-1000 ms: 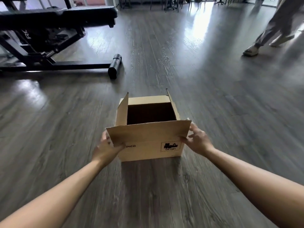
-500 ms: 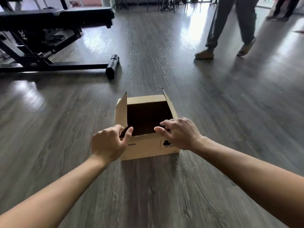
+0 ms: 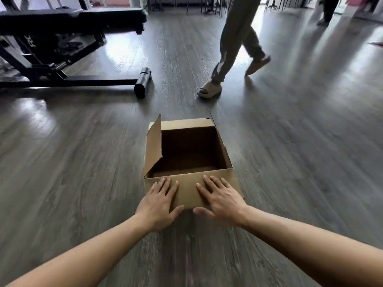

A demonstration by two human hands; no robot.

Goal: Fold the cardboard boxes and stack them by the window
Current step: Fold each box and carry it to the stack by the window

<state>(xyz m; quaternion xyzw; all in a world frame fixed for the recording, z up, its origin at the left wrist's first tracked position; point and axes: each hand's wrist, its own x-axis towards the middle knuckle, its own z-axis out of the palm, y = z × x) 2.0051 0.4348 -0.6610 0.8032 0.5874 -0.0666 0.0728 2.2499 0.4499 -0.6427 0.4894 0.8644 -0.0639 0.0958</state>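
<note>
A brown cardboard box (image 3: pixel 187 123) stands open-topped on the dark wooden floor in the middle of the view. Its left flap (image 3: pixel 153 146) stands up and leans slightly inward, and the inside is dark and empty. The near flap (image 3: pixel 187 189) is folded down outward over the front wall. My left hand (image 3: pixel 160 204) lies flat on the left half of that flap with fingers straight. My right hand (image 3: pixel 221 200) presses flat on the right half, fingers spread.
A black weight bench (image 3: pixel 68 15) with a long floor bar ending in a roller (image 3: pixel 143 82) fills the far left. A person in grey trousers and sandals (image 3: pixel 232 50) walks just beyond the box. Another person's legs (image 3: pixel 327 11) show at far right.
The near flap, held upright a second ago, is now pushed down outward. Both hands went from gripping its edges to lying flat on it. The walking person came closer from the right.
</note>
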